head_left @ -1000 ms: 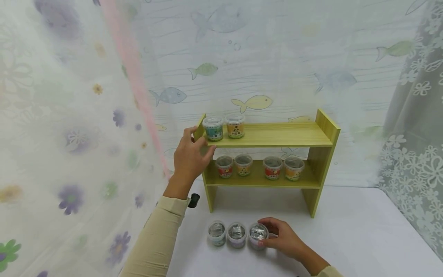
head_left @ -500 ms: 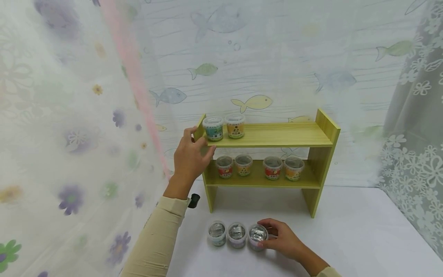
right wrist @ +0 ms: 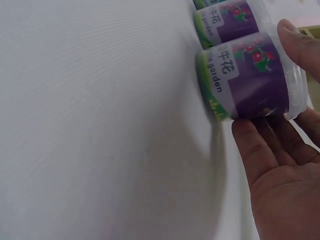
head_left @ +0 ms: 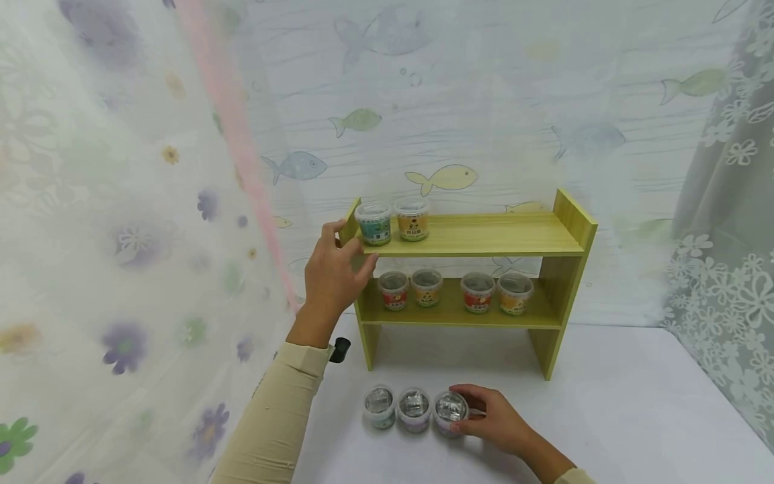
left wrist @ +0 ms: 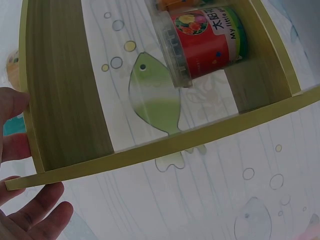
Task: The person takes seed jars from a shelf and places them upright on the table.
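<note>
My left hand (head_left: pixel 335 269) grips the upper left corner of a small yellow-green wooden shelf (head_left: pixel 502 235). In the left wrist view, fingers (left wrist: pixel 42 206) lie on both sides of its side panel. Close to this hand on the top board stands a teal-labelled lidded plastic cup (head_left: pixel 375 225), beside an orange-labelled cup (head_left: pixel 413 222). On the white table my right hand (head_left: pixel 498 423) holds a purple-labelled cup (right wrist: pixel 260 75) with a clear lid, thumb near the lid and fingers along the opposite side. That cup stands upright at the right end of a row of three.
The middle board carries two red-labelled cups (head_left: pixel 394 292) and two orange-labelled cups (head_left: pixel 514 296), in two pairs. Left of the held cup stand another purple-labelled cup (head_left: pixel 414 410) and a cup with a greenish side (head_left: pixel 380 407). Fish-print curtains (head_left: pixel 447 101) hang behind.
The right hand and its cup have shifted very slightly toward the front edge since the first frame. The left hand stays at the shelf corner, and the camera view moves a little.
</note>
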A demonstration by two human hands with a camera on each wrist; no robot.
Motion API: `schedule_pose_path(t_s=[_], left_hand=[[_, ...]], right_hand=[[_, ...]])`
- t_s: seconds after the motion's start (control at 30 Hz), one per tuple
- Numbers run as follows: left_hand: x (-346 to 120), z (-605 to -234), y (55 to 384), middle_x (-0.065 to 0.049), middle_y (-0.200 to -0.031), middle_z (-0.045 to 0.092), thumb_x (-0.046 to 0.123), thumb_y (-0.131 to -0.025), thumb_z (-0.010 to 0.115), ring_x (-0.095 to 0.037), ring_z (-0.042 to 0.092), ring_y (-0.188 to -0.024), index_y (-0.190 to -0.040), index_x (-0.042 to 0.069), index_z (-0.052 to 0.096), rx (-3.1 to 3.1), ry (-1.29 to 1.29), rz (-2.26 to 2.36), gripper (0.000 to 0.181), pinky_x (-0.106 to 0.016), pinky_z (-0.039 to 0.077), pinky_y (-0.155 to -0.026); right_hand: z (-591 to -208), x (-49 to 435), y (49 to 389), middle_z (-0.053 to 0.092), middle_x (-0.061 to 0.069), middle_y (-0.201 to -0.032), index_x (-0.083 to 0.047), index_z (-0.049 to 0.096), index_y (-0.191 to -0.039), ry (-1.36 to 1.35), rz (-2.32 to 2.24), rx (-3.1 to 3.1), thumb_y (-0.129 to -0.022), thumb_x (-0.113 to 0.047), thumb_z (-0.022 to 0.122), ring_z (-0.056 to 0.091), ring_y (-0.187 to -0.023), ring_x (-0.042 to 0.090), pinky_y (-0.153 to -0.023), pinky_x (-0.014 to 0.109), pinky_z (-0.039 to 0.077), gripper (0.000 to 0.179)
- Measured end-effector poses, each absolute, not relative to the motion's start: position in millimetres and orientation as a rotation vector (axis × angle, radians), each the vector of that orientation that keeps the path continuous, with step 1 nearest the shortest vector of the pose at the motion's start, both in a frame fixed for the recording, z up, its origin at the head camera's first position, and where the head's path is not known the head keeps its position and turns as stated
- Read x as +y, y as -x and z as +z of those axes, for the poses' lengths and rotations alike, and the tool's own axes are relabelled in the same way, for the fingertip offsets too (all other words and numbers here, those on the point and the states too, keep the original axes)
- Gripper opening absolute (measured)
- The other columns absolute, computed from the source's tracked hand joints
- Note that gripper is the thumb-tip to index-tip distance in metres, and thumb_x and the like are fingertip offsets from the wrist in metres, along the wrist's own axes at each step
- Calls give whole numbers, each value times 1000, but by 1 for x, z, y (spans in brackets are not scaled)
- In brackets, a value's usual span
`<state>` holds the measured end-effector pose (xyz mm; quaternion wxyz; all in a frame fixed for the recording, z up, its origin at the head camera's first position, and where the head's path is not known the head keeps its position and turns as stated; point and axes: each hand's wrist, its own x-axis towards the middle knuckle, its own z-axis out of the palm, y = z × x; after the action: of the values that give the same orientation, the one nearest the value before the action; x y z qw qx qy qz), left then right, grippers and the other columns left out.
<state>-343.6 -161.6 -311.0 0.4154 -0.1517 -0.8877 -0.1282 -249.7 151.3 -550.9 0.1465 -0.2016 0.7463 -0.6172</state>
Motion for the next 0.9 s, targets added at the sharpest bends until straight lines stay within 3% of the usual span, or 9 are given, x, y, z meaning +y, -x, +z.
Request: schedule_pose_path(t_s=[0.17, 0.77, 0.9], left_hand=[[-161, -309, 342, -15, -147, 48, 46, -95, 73, -27, 63, -99, -88, 15, 69, -2228, 380, -324, 33, -42, 59, -69], [-161, -309, 341, -15, -148, 48, 46, -96, 72, -27, 63, -101, -89, 15, 69, -2240, 382, -332, 32, -43, 59, -68], [-162, -309, 342, -15, -148, 47, 46, -96, 71, -27, 63, -102, -89, 15, 69, -2244, 385, -339, 32, -42, 59, -69]], right_hand=[[-551, 151, 247, 54, 28, -147, 4, 53, -145, 594, -1800, 2130, -84, -21, 87, 59, -132, 43, -96, 28, 57, 75], [-552, 152, 247, 52, 27, -151, 2, 49, -150, 608, -1706, 2232, -85, -30, 86, 60, -130, 42, -95, 28, 57, 81], [-545, 150, 246, 53, 28, -150, 1, 48, -151, 648, -1688, 2275, -85, -29, 88, 57, -133, 44, -99, 33, 56, 83]])
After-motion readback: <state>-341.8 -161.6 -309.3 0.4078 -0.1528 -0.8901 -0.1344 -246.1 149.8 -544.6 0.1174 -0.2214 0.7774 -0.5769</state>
